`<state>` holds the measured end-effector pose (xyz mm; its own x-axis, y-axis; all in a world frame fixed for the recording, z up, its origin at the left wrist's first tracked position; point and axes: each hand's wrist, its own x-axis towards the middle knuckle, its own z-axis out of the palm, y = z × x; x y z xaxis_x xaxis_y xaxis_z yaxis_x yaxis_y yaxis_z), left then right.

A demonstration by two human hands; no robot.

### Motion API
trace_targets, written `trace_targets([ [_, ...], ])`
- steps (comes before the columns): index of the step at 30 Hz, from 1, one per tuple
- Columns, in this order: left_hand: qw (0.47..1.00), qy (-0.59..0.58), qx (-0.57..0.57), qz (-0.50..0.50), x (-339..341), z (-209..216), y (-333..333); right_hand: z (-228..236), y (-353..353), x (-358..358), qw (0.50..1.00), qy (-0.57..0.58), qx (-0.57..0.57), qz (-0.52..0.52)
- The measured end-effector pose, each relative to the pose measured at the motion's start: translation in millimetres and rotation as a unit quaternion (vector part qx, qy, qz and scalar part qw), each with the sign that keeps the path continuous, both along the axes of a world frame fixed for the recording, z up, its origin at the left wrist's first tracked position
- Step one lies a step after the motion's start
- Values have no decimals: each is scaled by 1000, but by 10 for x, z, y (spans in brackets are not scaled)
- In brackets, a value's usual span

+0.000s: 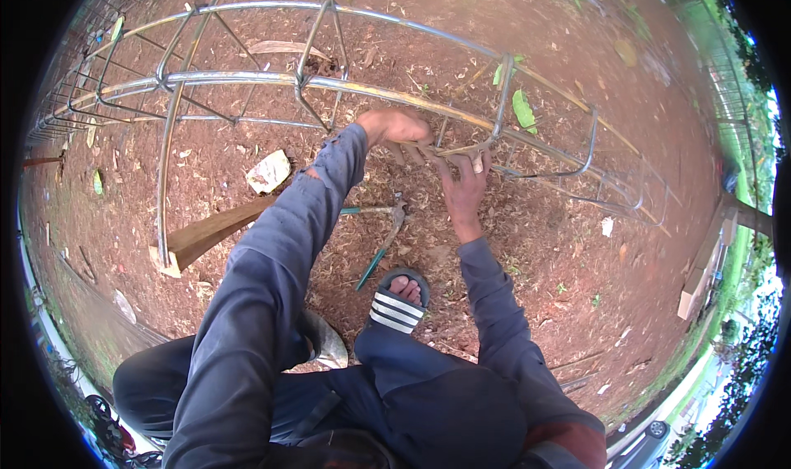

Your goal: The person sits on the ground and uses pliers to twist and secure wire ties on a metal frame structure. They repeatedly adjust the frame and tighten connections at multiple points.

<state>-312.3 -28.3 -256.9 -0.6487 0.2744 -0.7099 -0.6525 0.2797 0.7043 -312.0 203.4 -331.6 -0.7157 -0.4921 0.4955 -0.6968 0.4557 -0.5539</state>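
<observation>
A long rebar cage of steel bars and square stirrups stretches across in front of me. My left hand is bent inward by the cage's near long bar, its dirty fingers closed at the left end of a steel stirrup. Around the right end of the same stirrup curl the fingers of my right hand, from the near side. The two hands are close together, and part of the left fingers is hard to make out. Below them, pincers with teal handles lie open on the soil.
A wooden beam lies left of my left forearm, with a bent bar rising at its end. Near it is a pale chunk. My sandalled foot rests just below the pincers. Dry leaves litter the reddish ground.
</observation>
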Motion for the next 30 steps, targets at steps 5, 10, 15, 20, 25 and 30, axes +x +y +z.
trace_targets([
  [5,998,-13,57,-21,1,42,-111,10,137,53,996,47,61,55],
  [10,995,-10,100,16,49,-7,-192,283,99,290,993,56,97,-34],
  [15,995,-15,97,32,50,-58,-192,393,-133,381,945,-282,-85,-140],
  [20,994,-18,105,0,35,-87,-236,285,-222,430,959,-195,-130,-159],
  [25,990,-47,133,-14,-20,-252,-303,-240,-187,437,984,-66,-89,-138],
  [30,993,-68,99,0,-92,-113,-254,-298,-181,410,988,27,-63,-138],
])
